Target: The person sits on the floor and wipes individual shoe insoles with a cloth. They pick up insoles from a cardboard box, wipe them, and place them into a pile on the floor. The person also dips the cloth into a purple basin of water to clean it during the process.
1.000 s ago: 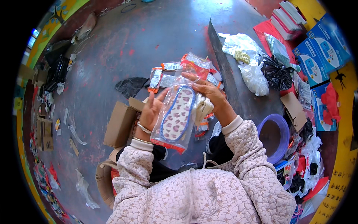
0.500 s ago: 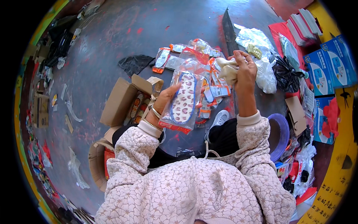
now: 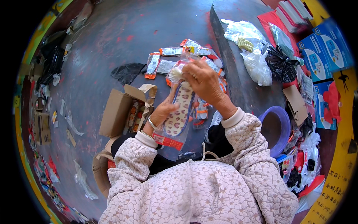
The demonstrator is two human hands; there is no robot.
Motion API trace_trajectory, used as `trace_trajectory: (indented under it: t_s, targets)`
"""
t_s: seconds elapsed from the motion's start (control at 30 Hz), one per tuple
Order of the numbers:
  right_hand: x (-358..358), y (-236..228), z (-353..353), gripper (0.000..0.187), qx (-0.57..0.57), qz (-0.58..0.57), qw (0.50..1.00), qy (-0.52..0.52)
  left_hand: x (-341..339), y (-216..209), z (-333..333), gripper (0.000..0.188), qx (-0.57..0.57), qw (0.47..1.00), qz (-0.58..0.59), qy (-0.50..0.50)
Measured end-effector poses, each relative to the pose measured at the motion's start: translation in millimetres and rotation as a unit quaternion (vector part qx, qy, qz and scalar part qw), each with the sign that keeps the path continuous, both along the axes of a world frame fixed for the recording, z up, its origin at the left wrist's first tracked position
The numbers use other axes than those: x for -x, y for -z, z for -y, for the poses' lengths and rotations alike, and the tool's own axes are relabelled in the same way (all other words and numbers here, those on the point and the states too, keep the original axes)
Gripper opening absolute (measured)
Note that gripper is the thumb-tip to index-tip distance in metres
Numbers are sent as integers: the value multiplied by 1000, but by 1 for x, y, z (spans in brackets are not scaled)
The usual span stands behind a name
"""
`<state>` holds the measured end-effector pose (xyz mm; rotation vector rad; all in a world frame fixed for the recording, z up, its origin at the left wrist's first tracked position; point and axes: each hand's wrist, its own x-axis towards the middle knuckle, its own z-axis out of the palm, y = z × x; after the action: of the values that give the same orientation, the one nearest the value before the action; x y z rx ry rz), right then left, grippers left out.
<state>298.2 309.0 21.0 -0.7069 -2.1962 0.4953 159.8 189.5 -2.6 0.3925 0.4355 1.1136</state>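
Note:
My left hand (image 3: 162,112) grips a clear plastic packet from its left side, thumb in front and fingers behind. Inside lies a spotted insole (image 3: 178,114) with a blue edge, and red card shows at the bottom. My right hand (image 3: 206,80) is closed at the packet's upper end, pressing a cream cloth (image 3: 176,74) against the plastic; its fingers are slightly blurred. Beyond and partly behind my hands, several orange-and-clear packets (image 3: 152,64) of insoles lie on the floor.
An open cardboard box (image 3: 118,108) with packets inside stands to the left. Behind it lies a black plastic bag (image 3: 127,74). At right are a purple tub (image 3: 286,130), white plastic bags (image 3: 257,67), a tied black bag (image 3: 283,69) and blue boxes (image 3: 332,48). A dark ridge (image 3: 225,48) crosses the floor.
My right hand has moved left with the cloth and brought it onto the packet's top. My left hand has lowered the packet slightly and shifted it left. The view has turned a little.

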Motion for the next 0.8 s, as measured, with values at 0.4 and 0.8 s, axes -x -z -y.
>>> trace_trajectory:
  t_s: [0.4, 0.8]
  targets:
    - [-31, -14, -42, 12, 224, -194, 924, 241, 5, -23, 8, 88, -7, 1000, -21, 1]
    - [-23, 32, -43, 22, 176, 115, 967, 145, 4, -23, 12, 73, -25, 999, -8, -20]
